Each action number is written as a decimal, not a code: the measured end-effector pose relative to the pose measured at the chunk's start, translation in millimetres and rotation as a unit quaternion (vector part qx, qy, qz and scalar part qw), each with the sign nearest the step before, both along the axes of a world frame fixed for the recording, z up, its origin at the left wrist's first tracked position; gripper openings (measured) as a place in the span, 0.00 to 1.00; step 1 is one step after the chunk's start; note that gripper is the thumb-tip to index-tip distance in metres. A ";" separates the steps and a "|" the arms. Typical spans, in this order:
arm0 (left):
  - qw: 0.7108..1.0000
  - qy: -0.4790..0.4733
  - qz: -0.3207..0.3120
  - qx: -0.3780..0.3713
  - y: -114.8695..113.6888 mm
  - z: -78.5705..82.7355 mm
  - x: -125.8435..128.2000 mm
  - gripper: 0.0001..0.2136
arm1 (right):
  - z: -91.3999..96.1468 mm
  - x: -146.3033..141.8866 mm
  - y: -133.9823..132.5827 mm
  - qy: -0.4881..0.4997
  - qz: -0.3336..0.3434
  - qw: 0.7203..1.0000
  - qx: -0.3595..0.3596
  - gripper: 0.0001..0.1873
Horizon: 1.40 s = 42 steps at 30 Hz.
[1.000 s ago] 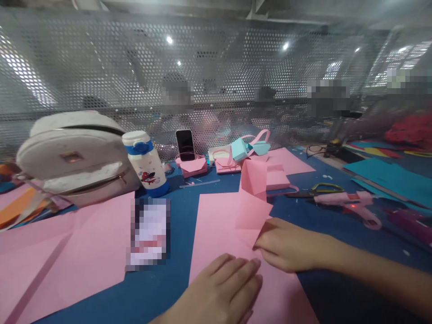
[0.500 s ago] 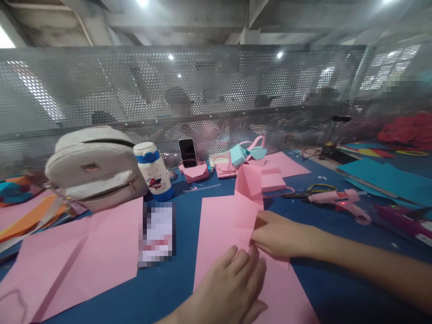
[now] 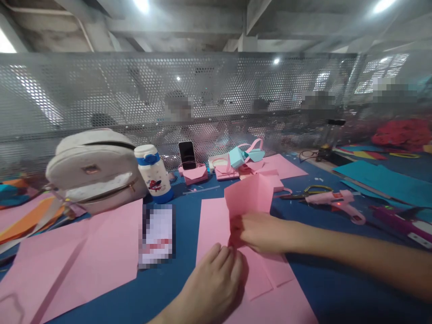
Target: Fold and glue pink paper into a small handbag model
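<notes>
On the blue desk (image 3: 185, 240), a folded pink paper piece (image 3: 248, 195) sits along the right side of a larger pink sheet (image 3: 211, 218). Its long axis runs from the desk's far side toward the person; far panels stand upright, flaps lie flat, pointing nearward. The right hand (image 3: 261, 232) curls its fingers inside the fold; the left hand (image 3: 219, 274) bunches its own beside them. What either pinches, I can't tell. Toward the desk's far edge, a lidded bottle (image 3: 155, 173) touches a backpack (image 3: 91, 189), contents hidden.
</notes>
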<state>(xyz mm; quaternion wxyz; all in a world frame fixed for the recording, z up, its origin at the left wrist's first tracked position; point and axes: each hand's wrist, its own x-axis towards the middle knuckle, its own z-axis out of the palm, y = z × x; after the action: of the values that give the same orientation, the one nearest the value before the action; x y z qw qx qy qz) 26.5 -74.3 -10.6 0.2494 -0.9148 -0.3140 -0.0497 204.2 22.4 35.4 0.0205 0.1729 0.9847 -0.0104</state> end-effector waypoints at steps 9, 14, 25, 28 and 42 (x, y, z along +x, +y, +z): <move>0.999 -0.025 -0.020 0.012 2.9 -2.8 -0.5 0.09 | 0.8 9.6 -9.9 -0.021 0.012 1.000 0.019 0.15; 0.999 -0.023 -0.022 -0.004 3.6 -1.8 -0.3 0.08 | -2.0 19.7 -14.4 -0.034 0.027 0.998 0.033 0.16; 0.999 0.000 -0.029 0.018 1.9 1.0 2.7 0.10 | -14.6 32.0 -30.5 -0.045 -0.015 0.995 0.089 0.10; 0.999 -0.001 -0.029 0.030 0.3 2.4 4.5 0.11 | -13.7 36.1 -36.1 -0.022 -0.049 0.994 0.096 0.10; 0.999 -0.016 0.029 -0.019 1.2 8.7 18.9 0.15 | -35.6 75.9 -50.5 0.135 -0.096 0.985 0.055 0.24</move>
<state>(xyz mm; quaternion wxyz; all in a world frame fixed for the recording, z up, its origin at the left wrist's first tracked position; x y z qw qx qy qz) 45.4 -73.1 -1.9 0.2283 -0.9088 -0.3455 -0.0514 280.1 -28.2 -0.2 -0.1230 0.2644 0.9563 0.0189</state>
